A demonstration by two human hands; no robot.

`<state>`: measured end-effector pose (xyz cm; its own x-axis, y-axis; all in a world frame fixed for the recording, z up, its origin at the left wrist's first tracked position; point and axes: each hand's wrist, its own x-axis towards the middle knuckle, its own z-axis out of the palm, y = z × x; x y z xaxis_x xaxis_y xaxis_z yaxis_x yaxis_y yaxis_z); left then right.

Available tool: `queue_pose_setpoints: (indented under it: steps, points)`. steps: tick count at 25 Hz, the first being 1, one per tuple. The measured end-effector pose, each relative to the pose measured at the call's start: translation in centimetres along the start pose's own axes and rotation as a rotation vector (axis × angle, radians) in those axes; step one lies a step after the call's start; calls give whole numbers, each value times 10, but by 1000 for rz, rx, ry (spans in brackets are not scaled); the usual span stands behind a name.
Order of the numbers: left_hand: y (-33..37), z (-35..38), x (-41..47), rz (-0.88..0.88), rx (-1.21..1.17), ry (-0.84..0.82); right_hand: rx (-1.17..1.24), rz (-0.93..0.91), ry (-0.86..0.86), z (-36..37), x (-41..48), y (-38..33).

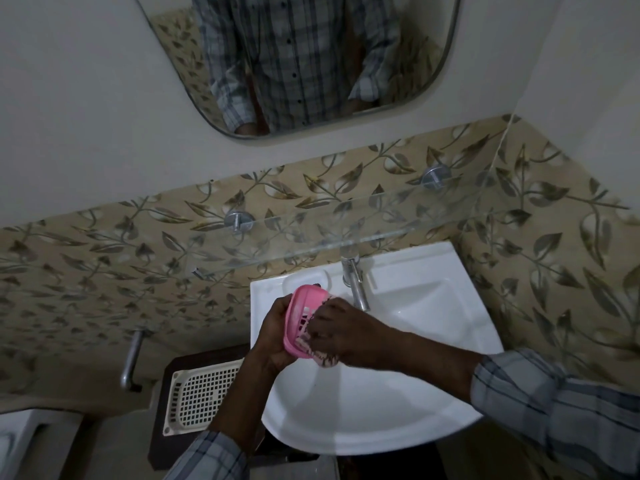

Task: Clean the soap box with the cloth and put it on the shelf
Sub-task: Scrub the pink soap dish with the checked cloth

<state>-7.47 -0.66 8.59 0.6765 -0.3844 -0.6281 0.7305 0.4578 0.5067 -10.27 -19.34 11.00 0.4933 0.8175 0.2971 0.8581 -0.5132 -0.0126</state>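
Checked sleeves (pixel 561 407) come in from the bottom edge toward the sink (pixel 398 403). Over the sink's left half, the left hand (pixel 273 336) grips the pink soap box (pixel 299 322) from its left side, tilted on edge with its slotted inside facing right. The right hand (pixel 341 332) presses a dark patterned cloth (pixel 325 358) against that inside, fingers closed around the cloth. Behind the sink stands a tap (pixel 356 282). Above the sink runs a glass shelf (pixel 311 233) on the leaf-patterned tiles. Left of the sink lies a cream basket (pixel 204 396).
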Motion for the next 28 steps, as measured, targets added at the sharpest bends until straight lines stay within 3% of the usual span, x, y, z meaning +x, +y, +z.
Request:
queue_pose_setpoints:
  steps: [1,3,6,7,11,12,14,16,19,23,25,26,28]
  points:
    - [-2,0,1,16,-18,4,21,58,37,-1,-2,-6]
    - [-7,3,2,68,-86,41,161,384,140,-1,3,-23]
    - [-14,11,7,159,-105,62,788,1086,206,-8,44,-58]
    - [-17,11,8,167,-90,60,931,1243,233,-8,52,-64]
    - [-20,7,7,199,-95,16,1342,1462,309,-18,43,-24]
    - [-21,6,6,197,-108,15,1353,1468,346,-23,41,-13]
    - [-27,6,8,186,-135,39,1115,1394,285,-25,48,-9]
    - [-28,6,9,191,-144,32,832,1199,107,-24,56,-26]
    - [-23,0,4,169,-148,19,830,897,-203,-26,39,-17]
    - [-30,-2,8,163,-160,0,999,1173,62,-36,43,-2]
    - [-25,0,10,193,-128,28,990,1132,61,-28,47,-26]
    - [-23,0,9,199,-87,21,996,1031,-37,-24,42,-32]
    - [-25,-2,6,171,28,-1,780,693,-410,-26,26,-18]
